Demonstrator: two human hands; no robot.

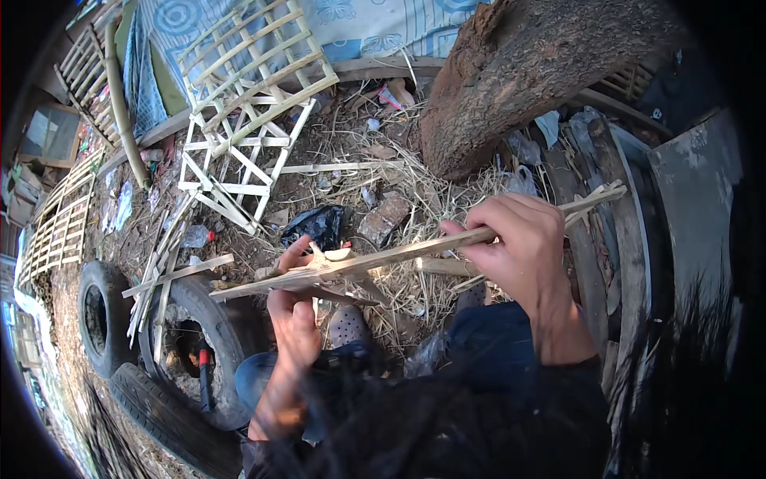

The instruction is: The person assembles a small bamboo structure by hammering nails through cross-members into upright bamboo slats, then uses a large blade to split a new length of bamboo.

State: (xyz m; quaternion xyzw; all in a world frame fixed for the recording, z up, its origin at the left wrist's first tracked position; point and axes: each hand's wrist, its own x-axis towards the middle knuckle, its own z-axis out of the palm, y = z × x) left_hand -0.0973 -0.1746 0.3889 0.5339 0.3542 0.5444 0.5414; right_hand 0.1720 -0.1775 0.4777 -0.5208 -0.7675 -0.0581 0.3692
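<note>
A long split bamboo strip [407, 254] slants across in front of me, its right end higher. My right hand [523, 243] is closed around it toward the right, thumb lying along the strip. Beyond that hand the end looks split or doubled. My left hand [297, 323] is closed around the strip near its left end, with fingers on both sides. Just below the strip, beside the left hand, a dark flat pointed piece [351, 298] sticks out; whether it is a blade I cannot tell. A pale curled bit [337, 255] shows above the left fingers.
Old tires [191, 311] lie at left, with a red-and-black handled tool [205, 379] inside one. Bamboo lattices [259, 68] stand at the back. A thick tree trunk [495, 88] leans at back right. Shavings, a black plastic bag [315, 226] and a brick [384, 219] litter the ground.
</note>
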